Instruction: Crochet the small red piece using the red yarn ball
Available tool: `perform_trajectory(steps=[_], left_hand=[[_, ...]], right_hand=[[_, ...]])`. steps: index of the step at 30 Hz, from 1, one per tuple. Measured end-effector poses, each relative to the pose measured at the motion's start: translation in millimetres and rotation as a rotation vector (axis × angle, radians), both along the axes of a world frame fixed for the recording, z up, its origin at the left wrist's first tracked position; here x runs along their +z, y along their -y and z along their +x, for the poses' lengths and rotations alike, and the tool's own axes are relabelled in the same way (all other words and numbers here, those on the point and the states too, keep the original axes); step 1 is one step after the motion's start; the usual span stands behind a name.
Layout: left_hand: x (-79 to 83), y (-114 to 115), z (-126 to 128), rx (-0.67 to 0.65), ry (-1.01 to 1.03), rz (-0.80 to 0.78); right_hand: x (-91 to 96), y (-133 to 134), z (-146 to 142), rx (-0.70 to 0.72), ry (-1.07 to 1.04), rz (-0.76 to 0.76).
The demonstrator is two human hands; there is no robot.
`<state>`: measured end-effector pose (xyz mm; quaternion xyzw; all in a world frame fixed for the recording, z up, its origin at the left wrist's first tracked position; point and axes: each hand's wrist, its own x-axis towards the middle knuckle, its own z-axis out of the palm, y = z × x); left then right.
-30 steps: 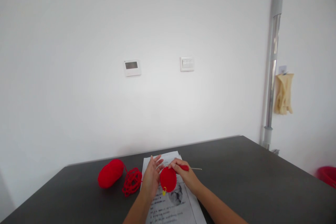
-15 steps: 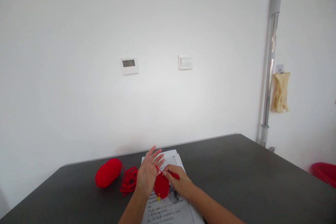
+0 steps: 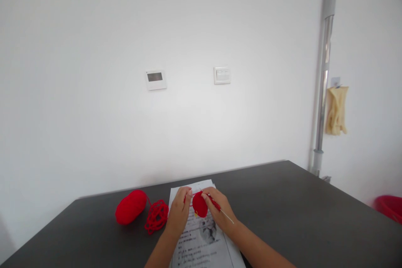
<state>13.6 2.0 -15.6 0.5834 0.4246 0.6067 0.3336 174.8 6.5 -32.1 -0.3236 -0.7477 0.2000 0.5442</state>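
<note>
My left hand (image 3: 179,213) is closed, its fingers pinching the left edge of a round red crochet piece (image 3: 199,205). My right hand (image 3: 220,212) is closed on a crochet hook (image 3: 223,212) with a red grip and a thin metal shaft that points back to the lower right. A small yellow stitch marker (image 3: 195,214) hangs at the piece's lower edge. A red strand runs from the piece toward a loose tangle of red yarn (image 3: 156,216) and a red yarn ball (image 3: 131,206) at the left. Both hands work above a printed paper sheet (image 3: 204,238).
The dark grey table (image 3: 298,217) reaches to a white wall with a small display panel (image 3: 156,79) and a light switch (image 3: 222,75). A grey pipe (image 3: 323,71) and a hanging yellowish glove (image 3: 336,111) stand at the right; a red bin (image 3: 391,208) sits below.
My left hand's fingers, spread half a second ago, have curled shut onto the crochet piece. The piece has moved up and away, and the hook shaft has swung from pointing right to lower right.
</note>
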Motion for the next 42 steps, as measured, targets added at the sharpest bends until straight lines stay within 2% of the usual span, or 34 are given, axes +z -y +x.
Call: perform_trajectory(steps=[7,13,16,19,23,27,35,42], left_hand=[[2.1,-1.1,-1.0,-0.026,-0.043,-0.082],[-0.7,-2.7,11.4,-0.168,0.117,-0.286],[-1.7,-3.8,13.1,-0.233,0.218,-0.332],[-2.9,-5.5,10.8,-0.243,0.291,-0.346],[-6.3,-8.2,9.1,-0.216,0.312,-0.331],[-7.6,-9.1,10.5,-0.136,0.267,-0.281],[0.1,-1.1,14.7,0.032,0.205,-0.192],[-0.7,4.4,25.5,0.071,0.356,-0.213]], right_hand=[[4.4,4.4,0.8,0.046,0.047,0.094],[14.5,12.0,1.8,0.150,0.105,0.139],[15.9,13.3,1.8,0.178,0.108,0.136],[14.7,13.3,0.4,0.192,0.095,0.127],[12.6,11.8,-2.7,0.190,0.069,0.113],[10.7,9.0,-4.9,0.164,0.042,0.102],[0.7,5.2,-7.3,0.105,0.036,0.093],[-2.3,7.3,-9.7,0.053,0.074,0.117]])
